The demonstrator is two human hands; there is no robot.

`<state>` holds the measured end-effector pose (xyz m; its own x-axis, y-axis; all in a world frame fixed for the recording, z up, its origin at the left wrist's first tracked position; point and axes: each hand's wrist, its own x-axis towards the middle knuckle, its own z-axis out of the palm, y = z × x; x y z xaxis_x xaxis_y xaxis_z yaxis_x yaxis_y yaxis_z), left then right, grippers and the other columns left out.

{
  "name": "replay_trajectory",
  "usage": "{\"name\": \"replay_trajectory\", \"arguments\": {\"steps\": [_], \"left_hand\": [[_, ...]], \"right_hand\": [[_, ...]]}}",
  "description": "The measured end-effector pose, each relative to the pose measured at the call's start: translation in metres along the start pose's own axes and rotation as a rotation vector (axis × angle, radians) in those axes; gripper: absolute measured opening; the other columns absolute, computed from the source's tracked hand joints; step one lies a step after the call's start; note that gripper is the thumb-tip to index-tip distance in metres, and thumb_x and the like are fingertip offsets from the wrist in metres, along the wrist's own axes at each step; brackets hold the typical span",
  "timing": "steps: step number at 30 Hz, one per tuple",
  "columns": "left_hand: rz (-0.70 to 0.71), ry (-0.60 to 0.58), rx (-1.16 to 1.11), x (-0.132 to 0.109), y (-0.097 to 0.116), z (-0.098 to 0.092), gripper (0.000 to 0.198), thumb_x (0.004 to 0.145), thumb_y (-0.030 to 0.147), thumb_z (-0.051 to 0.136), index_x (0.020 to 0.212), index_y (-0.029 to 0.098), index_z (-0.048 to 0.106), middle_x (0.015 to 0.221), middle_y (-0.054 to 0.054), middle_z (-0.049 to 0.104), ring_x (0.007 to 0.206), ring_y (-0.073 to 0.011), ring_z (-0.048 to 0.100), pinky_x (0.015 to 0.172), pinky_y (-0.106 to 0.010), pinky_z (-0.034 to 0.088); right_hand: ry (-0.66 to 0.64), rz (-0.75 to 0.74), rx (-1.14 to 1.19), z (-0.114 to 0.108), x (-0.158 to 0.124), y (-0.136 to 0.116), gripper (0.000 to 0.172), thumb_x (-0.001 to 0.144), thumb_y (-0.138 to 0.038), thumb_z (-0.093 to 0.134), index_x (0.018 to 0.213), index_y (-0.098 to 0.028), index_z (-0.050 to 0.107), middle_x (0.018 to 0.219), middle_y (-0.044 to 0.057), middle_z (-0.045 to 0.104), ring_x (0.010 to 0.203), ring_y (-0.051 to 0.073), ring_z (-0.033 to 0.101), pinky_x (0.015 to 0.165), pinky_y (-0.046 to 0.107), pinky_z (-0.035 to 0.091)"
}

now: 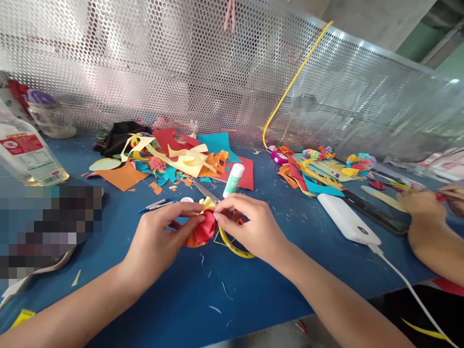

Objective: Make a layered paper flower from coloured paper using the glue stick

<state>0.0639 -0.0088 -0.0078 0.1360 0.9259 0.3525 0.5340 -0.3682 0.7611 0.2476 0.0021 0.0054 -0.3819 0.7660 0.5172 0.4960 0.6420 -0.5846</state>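
A paper flower (205, 229) in red, orange and pale yellow is held up between my two hands above the blue table. My left hand (157, 237) pinches its left side with thumb and forefinger. From the right, the thumb and forefinger of my right hand (250, 220) pinch the upper edge of the same flower. Scissors with yellow handles (235, 249) lie just behind and under my right hand, their blades partly covered. Behind that hand a white and green glue stick (234, 180) stands upright.
Coloured paper scraps (188, 159) are heaped at the back, with another pile (311, 174) to the right. A white power bank (348, 220) with a cable lies near another person's hand (422, 205). A bottle (31, 150) stands at left. Perforated metal sheeting (163, 63) borders the table (174, 309).
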Motion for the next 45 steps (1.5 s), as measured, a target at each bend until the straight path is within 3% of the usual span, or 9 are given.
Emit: {"name": "replay_trajectory", "arguments": {"steps": [11, 17, 23, 27, 32, 41, 45], "left_hand": [[0.122, -0.026, 0.084, 0.0, 0.003, -0.001, 0.019, 0.078, 0.033, 0.057, 0.093, 0.026, 0.067, 0.084, 0.003, 0.07, 0.059, -0.0093, 0.059, 0.055, -0.017, 0.048], [0.133, 0.014, 0.14, 0.0, 0.003, -0.002, 0.017, 0.079, 0.034, 0.055, 0.087, 0.027, 0.068, 0.077, 0.003, 0.07, 0.056, -0.0099, 0.058, 0.054, -0.018, 0.047], [0.146, 0.012, 0.113, -0.001, 0.001, 0.0, 0.016, 0.077, 0.034, 0.058, 0.086, 0.026, 0.068, 0.082, 0.001, 0.071, 0.064, -0.0113, 0.061, 0.057, -0.018, 0.048], [0.005, -0.051, -0.008, 0.001, 0.003, -0.001, 0.017, 0.075, 0.036, 0.061, 0.083, 0.024, 0.07, 0.081, 0.001, 0.071, 0.061, -0.012, 0.061, 0.055, -0.02, 0.05], [-0.222, -0.211, -0.354, 0.012, 0.004, -0.004, 0.021, 0.067, 0.035, 0.068, 0.081, 0.021, 0.072, 0.08, -0.003, 0.07, 0.061, -0.0144, 0.06, 0.045, -0.02, 0.05], [-0.31, -0.319, -0.567, 0.014, 0.006, -0.007, 0.015, 0.068, 0.032, 0.067, 0.073, 0.018, 0.071, 0.073, -0.003, 0.069, 0.055, -0.0116, 0.058, 0.043, -0.019, 0.05], [-0.24, -0.255, -0.521, 0.012, 0.006, -0.007, 0.019, 0.072, 0.032, 0.065, 0.087, 0.021, 0.062, 0.08, 0.0, 0.068, 0.063, -0.012, 0.059, 0.043, -0.017, 0.047]], "right_hand": [[-0.107, -0.041, 0.029, -0.001, -0.003, -0.006, 0.01, 0.087, -0.021, 0.043, 0.081, -0.019, 0.051, 0.079, 0.0, 0.055, 0.068, 0.008, 0.052, 0.063, 0.021, 0.042], [-0.017, 0.064, -0.005, -0.001, -0.005, -0.006, 0.012, 0.076, -0.03, 0.06, 0.079, -0.018, 0.057, 0.07, -0.002, 0.054, 0.056, 0.008, 0.046, 0.052, 0.021, 0.041], [-0.028, 0.126, -0.072, 0.0, -0.004, -0.007, 0.005, 0.075, -0.021, 0.058, 0.072, -0.018, 0.059, 0.066, -0.002, 0.057, 0.053, 0.007, 0.047, 0.05, 0.021, 0.04], [-0.033, 0.028, -0.119, 0.001, -0.003, -0.004, 0.008, 0.077, -0.017, 0.055, 0.069, -0.018, 0.057, 0.067, -0.002, 0.057, 0.054, 0.007, 0.048, 0.053, 0.02, 0.041], [-0.111, -0.155, -0.192, -0.002, -0.003, 0.002, 0.01, 0.081, -0.017, 0.047, 0.074, -0.019, 0.054, 0.072, 0.0, 0.056, 0.063, 0.009, 0.051, 0.06, 0.021, 0.043], [-0.093, -0.48, -0.382, -0.013, -0.001, 0.002, 0.013, 0.084, -0.014, 0.045, 0.076, -0.018, 0.054, 0.071, 0.002, 0.059, 0.067, 0.011, 0.052, 0.065, 0.023, 0.046], [-0.078, -0.525, -0.43, -0.015, 0.0, 0.001, 0.012, 0.083, -0.013, 0.048, 0.075, -0.015, 0.057, 0.07, 0.003, 0.059, 0.066, 0.011, 0.053, 0.065, 0.022, 0.046]]}}
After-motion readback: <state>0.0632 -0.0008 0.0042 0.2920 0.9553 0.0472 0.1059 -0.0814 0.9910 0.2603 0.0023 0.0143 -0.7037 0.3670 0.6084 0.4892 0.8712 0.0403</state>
